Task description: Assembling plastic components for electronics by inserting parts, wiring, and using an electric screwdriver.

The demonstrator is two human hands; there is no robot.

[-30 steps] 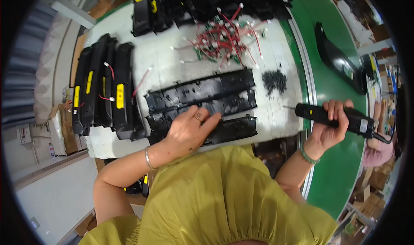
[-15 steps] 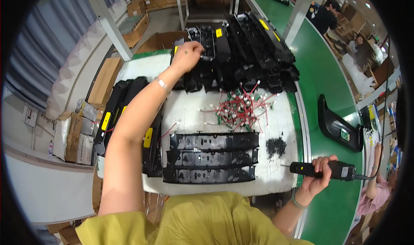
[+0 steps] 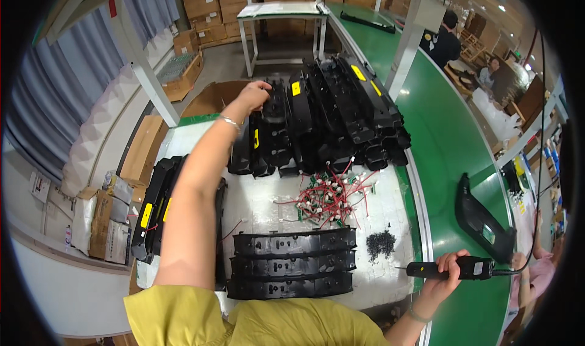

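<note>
My left hand reaches to the far pile, its fingers bent round the far end of a black plastic housing; the fingertips are partly hidden. More long black housings with yellow labels are stacked to its right. In my right hand I hold a black corded electric screwdriver level, its bit pointing left. Left of the bit lies a heap of small black screws. Three black housings lie side by side near me, behind them a tangle of red wires with small green boards.
On the left stand further labelled black housings beside a cardboard box. A metal post rises at the far-left corner. To the right, the green bench carries a curved black part. Other people work beyond it.
The view has tipped up, so the table sits lower in the picture. My left hand has come down onto a housing's end at the far pile. My right hand still holds the screwdriver.
</note>
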